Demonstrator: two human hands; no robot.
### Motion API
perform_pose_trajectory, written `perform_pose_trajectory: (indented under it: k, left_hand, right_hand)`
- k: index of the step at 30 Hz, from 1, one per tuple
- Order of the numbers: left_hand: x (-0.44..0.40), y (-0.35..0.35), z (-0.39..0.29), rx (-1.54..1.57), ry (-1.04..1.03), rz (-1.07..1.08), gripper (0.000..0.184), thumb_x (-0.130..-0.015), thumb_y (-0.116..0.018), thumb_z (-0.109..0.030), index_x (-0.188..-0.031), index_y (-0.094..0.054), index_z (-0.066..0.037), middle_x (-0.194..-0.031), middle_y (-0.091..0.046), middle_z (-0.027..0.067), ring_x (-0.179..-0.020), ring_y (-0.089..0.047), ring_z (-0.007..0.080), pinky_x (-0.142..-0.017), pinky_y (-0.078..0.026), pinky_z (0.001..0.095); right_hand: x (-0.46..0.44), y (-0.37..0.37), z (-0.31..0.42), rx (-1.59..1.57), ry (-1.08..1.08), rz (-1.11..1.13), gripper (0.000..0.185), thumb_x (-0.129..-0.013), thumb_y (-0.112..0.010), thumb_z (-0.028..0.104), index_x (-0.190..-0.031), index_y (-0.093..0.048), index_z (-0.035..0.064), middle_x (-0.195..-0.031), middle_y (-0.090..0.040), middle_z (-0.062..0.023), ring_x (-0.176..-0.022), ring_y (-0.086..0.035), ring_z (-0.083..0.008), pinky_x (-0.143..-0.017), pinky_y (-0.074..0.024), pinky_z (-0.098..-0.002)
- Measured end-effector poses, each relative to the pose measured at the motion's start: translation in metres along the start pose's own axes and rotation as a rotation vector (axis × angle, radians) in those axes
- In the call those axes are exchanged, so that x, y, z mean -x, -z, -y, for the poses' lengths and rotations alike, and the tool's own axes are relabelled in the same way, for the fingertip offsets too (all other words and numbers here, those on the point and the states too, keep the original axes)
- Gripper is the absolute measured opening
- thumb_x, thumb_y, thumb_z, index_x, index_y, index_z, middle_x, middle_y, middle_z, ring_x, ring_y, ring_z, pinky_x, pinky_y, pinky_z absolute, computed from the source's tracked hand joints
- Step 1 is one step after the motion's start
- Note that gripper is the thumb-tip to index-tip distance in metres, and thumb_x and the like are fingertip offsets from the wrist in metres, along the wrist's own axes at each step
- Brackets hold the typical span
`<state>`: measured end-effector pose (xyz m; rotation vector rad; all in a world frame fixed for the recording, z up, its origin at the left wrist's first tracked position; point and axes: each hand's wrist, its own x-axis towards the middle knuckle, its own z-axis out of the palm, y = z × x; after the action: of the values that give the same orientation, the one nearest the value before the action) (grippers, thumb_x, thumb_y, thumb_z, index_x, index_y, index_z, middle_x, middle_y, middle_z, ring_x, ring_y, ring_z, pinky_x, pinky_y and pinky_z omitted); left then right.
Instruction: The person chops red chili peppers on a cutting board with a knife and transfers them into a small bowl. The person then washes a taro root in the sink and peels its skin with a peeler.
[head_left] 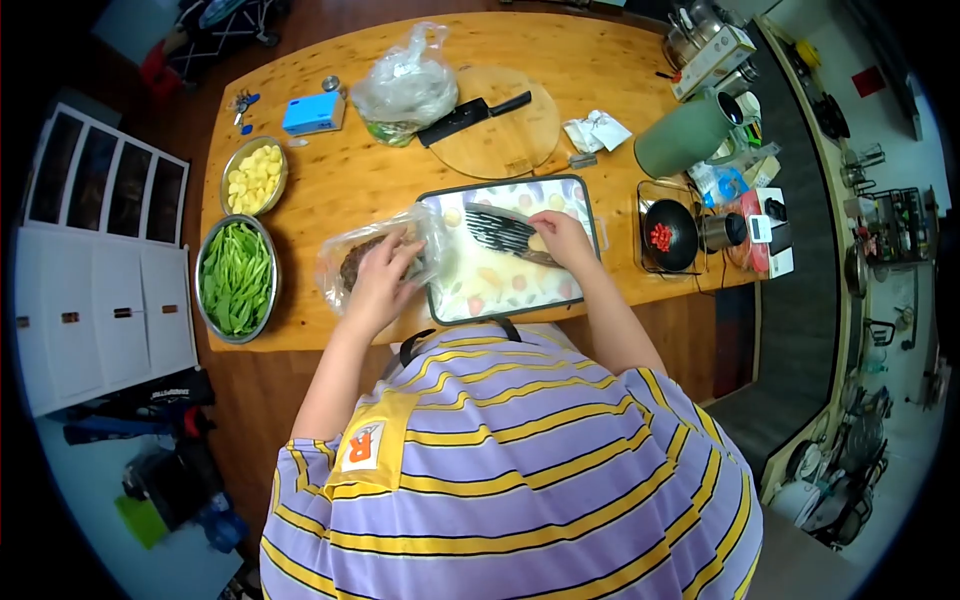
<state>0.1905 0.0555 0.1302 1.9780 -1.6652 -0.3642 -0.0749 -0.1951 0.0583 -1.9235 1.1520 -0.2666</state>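
Note:
My left hand point(383, 275) rests with its fingers apart over a clear plastic bag point(335, 262). A dark brown lump point(357, 260) shows inside that bag; its kind is unclear. On the fruit-patterned cutting board point(480, 295) lies a long dark piece with white crosswise stripes point(497, 230), perhaps a scored fish. My right hand point(565, 240) is at the right end of this piece, its thumb and fingers pinched together. What sits between those fingertips is too small to make out. The bag overlaps the board's left edge.
At left stand bowls of green vegetables point(237, 278) and yellow chunks point(254, 180). Farther back, a black cleaver point(455, 124) lies on a round wooden board point(500, 150) beside a filled bag point(408, 88). To the right are a green jug point(685, 135) and a black pan point(675, 222) holding red pieces.

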Motion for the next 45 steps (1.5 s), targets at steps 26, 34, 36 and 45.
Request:
perform_pose_trajectory:
  k: [26,34,36,45]
  left_hand:
    - [0.027,0.009,0.024,-0.074,0.479,-0.486,0.015,-0.086,-0.073,-0.004,-0.101,-0.075,-0.005,-0.107,-0.071,0.0134,-0.099,-0.069,0.0349,-0.085,-0.055,0.0398]
    - [0.031,0.010,0.031,-0.063,0.450,-0.524,0.013,-0.086,-0.072,-0.008,-0.099,-0.075,-0.008,-0.105,-0.072,0.0088,-0.101,-0.068,0.0318,-0.086,-0.053,0.0423]
    - [0.030,0.010,0.029,-0.042,0.436,-0.537,0.013,-0.086,-0.072,-0.007,-0.099,-0.075,-0.008,-0.105,-0.072,0.0091,-0.102,-0.067,0.0321,-0.087,-0.053,0.0428]
    - [0.027,0.019,0.010,0.021,0.377,-0.527,0.016,-0.086,-0.072,-0.002,-0.102,-0.074,-0.003,-0.108,-0.070,0.0149,-0.104,-0.066,0.0348,-0.091,-0.053,0.0392]
  right_hand:
    - [-0.161,0.011,-0.040,0.889,0.560,0.039,0.023,-0.088,-0.056,0.004,-0.109,-0.065,0.0094,-0.103,-0.063,-0.0146,-0.102,-0.062,-0.0348,-0.087,-0.0519,-0.0453]
    - [-0.164,0.007,-0.050,0.975,0.485,0.050,0.024,-0.087,-0.057,-0.001,-0.109,-0.061,0.0069,-0.108,-0.064,-0.0149,-0.106,-0.060,-0.0374,-0.091,-0.0512,-0.0462]
    - [-0.165,0.008,-0.049,0.995,0.481,0.045,0.023,-0.087,-0.058,0.000,-0.109,-0.061,0.0064,-0.109,-0.065,-0.0159,-0.107,-0.061,-0.0371,-0.091,-0.0518,-0.0454]
    - [-0.171,0.034,-0.012,0.905,0.490,0.037,0.016,-0.078,-0.071,0.003,-0.093,-0.072,0.0059,-0.100,-0.068,-0.0156,-0.092,-0.067,-0.0335,-0.081,-0.0552,-0.0436]
